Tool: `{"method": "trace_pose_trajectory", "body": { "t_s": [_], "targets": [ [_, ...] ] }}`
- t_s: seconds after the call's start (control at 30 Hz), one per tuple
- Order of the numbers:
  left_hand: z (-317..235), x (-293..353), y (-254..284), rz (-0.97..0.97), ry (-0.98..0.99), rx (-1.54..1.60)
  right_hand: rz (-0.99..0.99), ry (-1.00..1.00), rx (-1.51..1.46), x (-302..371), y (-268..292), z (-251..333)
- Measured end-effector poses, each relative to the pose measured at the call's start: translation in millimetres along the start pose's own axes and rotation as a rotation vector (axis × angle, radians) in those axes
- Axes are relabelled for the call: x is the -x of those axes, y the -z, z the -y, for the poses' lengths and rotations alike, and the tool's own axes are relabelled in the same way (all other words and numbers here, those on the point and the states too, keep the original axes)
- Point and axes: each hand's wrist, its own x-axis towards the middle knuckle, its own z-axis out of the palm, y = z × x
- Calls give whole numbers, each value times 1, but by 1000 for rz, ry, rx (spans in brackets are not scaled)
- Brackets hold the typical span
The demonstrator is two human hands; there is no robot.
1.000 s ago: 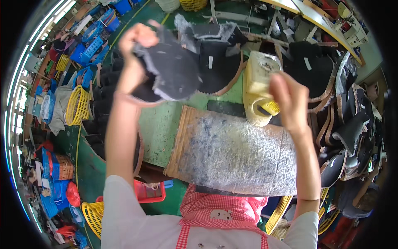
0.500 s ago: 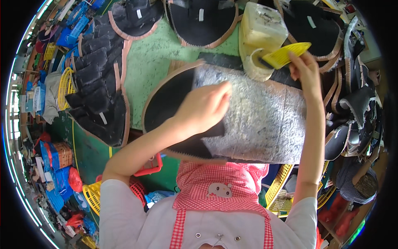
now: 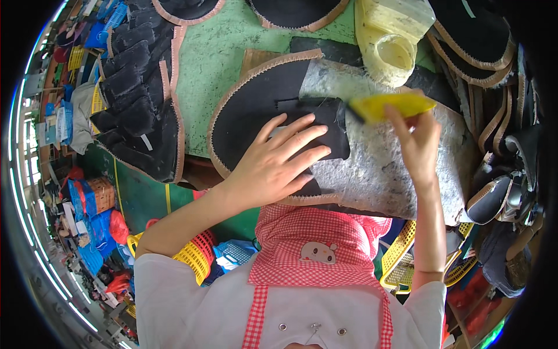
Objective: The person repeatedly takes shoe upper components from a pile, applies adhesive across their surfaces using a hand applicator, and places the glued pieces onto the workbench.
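My left hand (image 3: 279, 154) lies with fingers spread on a curved black shoe-upper piece (image 3: 241, 128) with a stitched tan edge. Under my fingertips, a black flap (image 3: 331, 122) is laid out toward the right. My right hand (image 3: 415, 134) grips a flat yellow brush (image 3: 392, 107), its dark, blurred tip pointing left toward the flap's edge. The upper rests on a board (image 3: 395, 168) with a pale, crusted surface. Just beyond the brush, a cut-open yellowish plastic jug (image 3: 395, 49) stands with its round opening toward me.
Overlapping black upper pieces (image 3: 131, 87) cover the left of the green table (image 3: 215, 64). More edged pieces (image 3: 479, 35) are stacked at the far right. Yellow baskets (image 3: 398, 253) stand below the table. At the lower right is another person's arm (image 3: 520, 244).
My right hand has brought the brush from the jug down and left over the board. My left hand has unfolded from a closed shape and now lies spread on the black piece, its flap showing.
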Motion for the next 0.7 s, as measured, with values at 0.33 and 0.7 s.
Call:
{"method": "trace_pose_trajectory", "body": {
  "t_s": [0.33, 0.7],
  "targets": [
    [4, -2, 1, -14, -5, 40, -95, 184, 291, -13, -13, -7],
    [13, -2, -7, -149, -5, 91, 406, 370, 5, 9, 10, 16]
  ]
}}
